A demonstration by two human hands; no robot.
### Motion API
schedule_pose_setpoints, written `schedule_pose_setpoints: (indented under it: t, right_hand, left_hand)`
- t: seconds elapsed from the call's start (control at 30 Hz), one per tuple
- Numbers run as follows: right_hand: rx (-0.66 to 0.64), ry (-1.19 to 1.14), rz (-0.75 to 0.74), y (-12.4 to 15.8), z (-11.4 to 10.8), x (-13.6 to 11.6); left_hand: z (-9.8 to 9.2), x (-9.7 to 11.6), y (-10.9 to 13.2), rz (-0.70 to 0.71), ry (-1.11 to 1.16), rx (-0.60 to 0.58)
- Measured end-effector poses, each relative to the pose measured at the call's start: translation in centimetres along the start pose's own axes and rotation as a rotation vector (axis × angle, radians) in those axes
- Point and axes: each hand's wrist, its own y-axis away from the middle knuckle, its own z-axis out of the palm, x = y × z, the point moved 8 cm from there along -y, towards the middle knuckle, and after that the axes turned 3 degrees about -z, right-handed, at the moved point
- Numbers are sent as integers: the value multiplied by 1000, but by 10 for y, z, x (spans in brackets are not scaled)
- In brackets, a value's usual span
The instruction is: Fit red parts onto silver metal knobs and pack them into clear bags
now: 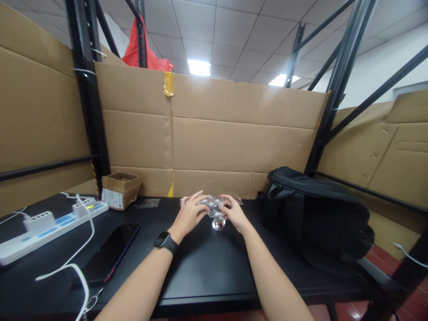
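At the back middle of the table lies a cluster of shiny clear plastic packets (214,203) with small red spots, what they contain too small to make out. My left hand (190,213), a dark smartwatch (166,241) on its wrist, curls its fingers round the left side of the cluster. From the other side my right hand (236,215) closes thumb and fingers on the packets. A round silvery piece (218,223) with a reddish centre sits just in front, between the two hands. Some fingertips are hidden behind the plastic.
A white power strip (50,232) with cables, a dark tablet or large phone (112,252) and a small open cardboard box (121,191) stand to the left. A black backpack (317,214) fills the right side. Cardboard walls (240,142) close off the back.
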Motion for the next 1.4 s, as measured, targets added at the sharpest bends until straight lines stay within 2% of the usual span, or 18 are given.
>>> schedule_pose_setpoints:
  t: [0.3, 0.43, 0.53, 0.63, 0.67, 0.7, 0.77, 0.87, 0.9, 0.97, 1.17, 1.33, 1.4]
  right_hand:
    - [2, -35, 63, 6, -1, -9]
    - [70, 23, 73, 1, -11, -3]
    - [124, 109, 66, -3, -22, -1]
    - [127, 171, 70, -4, -26, 0]
    - [120, 186, 66, -5, -26, -1]
    - [109, 198, 58, -5, -24, -2]
    - [86, 216, 41, -5, -19, -3]
    - [57, 232, 38, -6, -13, -2]
    - [49, 232, 41, -6, -12, 0]
    - [30, 225, 44, -6, -10, 2]
    - [14, 245, 44, -5, -12, 1]
    - [-2, 268, 42, -7, -15, 1]
    - [-10, 268, 41, -8, -16, 3]
  left_hand:
    - [3, -2, 0, -12, 53, -64]
    - [-2, -7, -1, -55, -3, -35]
    - [-33, -41, 1, -235, -128, 108]
    - [-84, -99, 16, -549, -343, 335]
    - [-99, -120, 24, -658, -412, 385]
    - [-109, -140, 30, -729, -471, 388]
    - [-115, -174, 33, -762, -557, 259]
    - [-96, -218, 39, -793, -547, -167]
    - [-88, -227, 42, -795, -527, -293]
    - [-78, -237, 47, -784, -494, -446]
    - [-66, -239, 48, -740, -492, -559]
    - [-63, -230, 47, -509, -571, -632]
    - [-65, -230, 48, -464, -610, -643]
